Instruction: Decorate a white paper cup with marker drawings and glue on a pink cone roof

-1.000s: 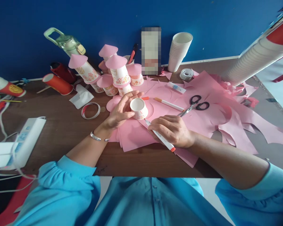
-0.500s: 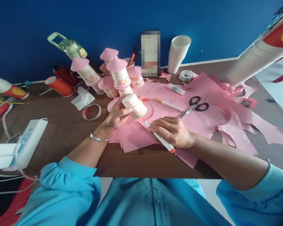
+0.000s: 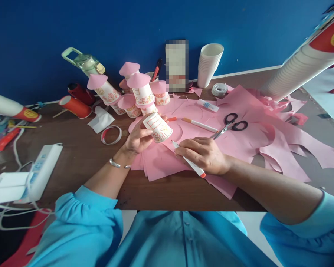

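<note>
My left hand (image 3: 140, 138) is closed around a white paper cup (image 3: 159, 128), held tilted, with lines and flowers drawn on its side in red and yellow. In my right hand (image 3: 202, 155) is a white marker (image 3: 194, 165) with an orange-red end. Its tip points at the cup and stands a little apart from it. Below both hands lie sheets of pink paper (image 3: 167, 167). Just beyond the cup stand decorated paper cups (image 3: 143, 94) stacked as towers with pink cone roofs. Another marker with an orange cap (image 3: 200, 125) rests on the paper.
Scissors (image 3: 229, 126), a glue tube (image 3: 208, 105) and a clear tape roll (image 3: 219, 89) lie to the right. White cups (image 3: 210, 65) stand stacked by the wall. Leftward are a tape ring (image 3: 111, 134), a red cup (image 3: 74, 106), a bottle (image 3: 87, 65) and a power strip (image 3: 43, 172).
The whole view has shifted slightly, with things on the left moving right and down. Both hands keep their hold, and the marker tip remains close to the cup.
</note>
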Motion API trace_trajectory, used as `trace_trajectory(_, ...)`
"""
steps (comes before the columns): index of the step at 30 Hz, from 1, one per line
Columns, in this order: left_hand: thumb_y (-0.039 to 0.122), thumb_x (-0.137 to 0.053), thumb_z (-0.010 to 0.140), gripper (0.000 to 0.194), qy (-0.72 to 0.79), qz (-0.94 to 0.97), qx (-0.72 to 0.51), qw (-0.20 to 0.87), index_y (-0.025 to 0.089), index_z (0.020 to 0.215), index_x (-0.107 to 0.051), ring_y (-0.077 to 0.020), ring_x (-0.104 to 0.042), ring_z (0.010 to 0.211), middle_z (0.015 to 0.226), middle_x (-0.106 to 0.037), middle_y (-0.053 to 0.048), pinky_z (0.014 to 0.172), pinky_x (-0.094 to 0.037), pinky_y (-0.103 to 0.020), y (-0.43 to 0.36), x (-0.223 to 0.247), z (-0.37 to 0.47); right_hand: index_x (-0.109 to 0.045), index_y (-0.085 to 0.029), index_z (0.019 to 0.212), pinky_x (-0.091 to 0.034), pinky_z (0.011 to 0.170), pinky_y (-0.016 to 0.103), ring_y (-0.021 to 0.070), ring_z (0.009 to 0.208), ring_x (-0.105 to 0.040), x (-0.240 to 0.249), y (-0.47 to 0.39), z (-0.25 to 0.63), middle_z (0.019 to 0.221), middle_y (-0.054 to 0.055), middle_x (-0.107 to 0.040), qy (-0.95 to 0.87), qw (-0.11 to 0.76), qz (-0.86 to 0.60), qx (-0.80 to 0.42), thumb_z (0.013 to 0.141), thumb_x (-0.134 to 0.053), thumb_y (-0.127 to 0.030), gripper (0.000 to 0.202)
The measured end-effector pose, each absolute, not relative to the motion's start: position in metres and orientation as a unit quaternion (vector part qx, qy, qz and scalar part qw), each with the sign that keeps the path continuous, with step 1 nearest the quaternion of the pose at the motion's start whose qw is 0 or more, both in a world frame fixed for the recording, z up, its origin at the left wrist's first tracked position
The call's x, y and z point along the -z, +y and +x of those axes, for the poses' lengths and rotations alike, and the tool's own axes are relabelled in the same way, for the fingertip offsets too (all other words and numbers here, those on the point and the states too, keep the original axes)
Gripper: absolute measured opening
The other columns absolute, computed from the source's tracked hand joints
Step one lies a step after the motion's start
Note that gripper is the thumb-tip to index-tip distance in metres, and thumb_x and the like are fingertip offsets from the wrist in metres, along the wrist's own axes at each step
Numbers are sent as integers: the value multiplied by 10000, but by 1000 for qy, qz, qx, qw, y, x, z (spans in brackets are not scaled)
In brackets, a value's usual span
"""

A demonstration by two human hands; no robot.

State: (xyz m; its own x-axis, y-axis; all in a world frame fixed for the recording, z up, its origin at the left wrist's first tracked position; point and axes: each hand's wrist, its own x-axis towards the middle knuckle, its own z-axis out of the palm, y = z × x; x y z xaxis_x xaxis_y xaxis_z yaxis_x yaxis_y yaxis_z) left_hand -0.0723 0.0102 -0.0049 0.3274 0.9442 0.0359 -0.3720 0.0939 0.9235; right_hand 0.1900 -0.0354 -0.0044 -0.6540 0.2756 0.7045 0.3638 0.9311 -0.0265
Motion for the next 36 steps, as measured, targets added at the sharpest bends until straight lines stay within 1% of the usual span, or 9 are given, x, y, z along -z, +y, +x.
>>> trace_trajectory(6, 272, -840, 714, 523, 312, 456, -497, 669, 234, 1220, -717, -404, -640, 1405, 1325, -760, -120, 1161, -534, -587, 11, 8, -72, -561, -177, 1314, -400, 535, 285, 137, 576, -504, 4, -35, 190, 735, -36, -591, -893, 376, -226, 101, 1037, -432, -49, 331)
trace_trajectory(10, 285, -871, 728, 525, 324, 463, -498, 658, 243, 1227, -713, -384, -654, 1387, 1305, -773, -112, 1171, -527, -577, 11, 7, -70, -481, -190, 1471, -416, 560, 279, 155, 717, -612, 7, -33, 187, 977, 39, -700, -866, 349, -343, 102, 978, -395, 3, 537)
trace_trajectory(12, 296, -876, 738, 514, 317, 465, -499, 659, 241, 1222, -712, -375, -681, 1345, 1310, -772, -118, 1151, -538, -574, 10, 6, -69, -411, -197, 1561, -441, 592, 283, 180, 814, -649, 10, -30, 187, 1102, 79, -708, -858, 332, -380, 93, 932, -408, 15, 663)
trace_trajectory(15, 309, -885, 734, 514, 310, 470, -499, 659, 234, 1211, -712, -358, -709, 1281, 1296, -773, -124, 1117, -554, -563, 10, 5, -69, -353, -197, 1621, -509, 686, 314, 223, 914, -652, 13, -25, 187, 1157, 107, -701, -862, 309, -395, 80, 890, -438, 22, 768)
trace_trajectory(21, 306, -927, 727, 483, 333, 480, -499, 640, 252, 1160, -720, -240, -721, 1099, 1098, -772, -36, 1034, -559, -417, 14, 13, -69, -362, -187, 1621, -528, 768, 373, 263, 976, -620, 18, -18, 190, 1136, 118, -698, -856, 302, -412, 76, 867, -451, 26, 788)
trace_trajectory(24, 358, -969, 691, 556, 370, 498, -493, 610, 263, 1167, -697, -213, -692, 1039, 1065, -737, -7, 975, -543, -365, 16, 19, -70, -389, -182, 1597, -521, 789, 380, 269, 1019, -617, 20, -15, 191, 1165, 123, -701, -854, 304, -415, 78, 837, -465, 43, 796)
trace_trajectory(27, 390, -985, 681, 619, 417, 575, -467, 526, 258, 1203, -679, -238, -668, 1083, 1122, -725, -21, 981, -525, -361, 14, 19, -69, -404, -212, 1592, -518, 809, 390, 277, 1053, -610, 21, -10, 194, 1177, 119, -698, -857, 288, -422, 67, 828, -477, 47, 810)
trace_trajectory(30, 386, -998, 676, 666, 418, 656, -449, 440, 237, 1234, -667, -287, -660, 1194, 1245, -731, -74, 1069, -505, -406, 10, 15, -65, -419, -222, 1585, -523, 842, 416, 297, 1109, -596, 21, -6, 198, 1222, 137, -691, -858, 272, -432, 55, 846, -478, 39, 786)
trace_trajectory(36, 392, -981, 733, 792, 346, 721, -412, 436, 227, 1414, -614, -340, -612, 1399, 1478, -681, -155, 1204, -449, -464, 7, 13, -66, -428, -241, 1591, -510, 871, 409, 289, 1163, -593, 22, 1, 203, 1283, 145, -692, -858, 243, -449, 53, 901, -483, 15, 738)
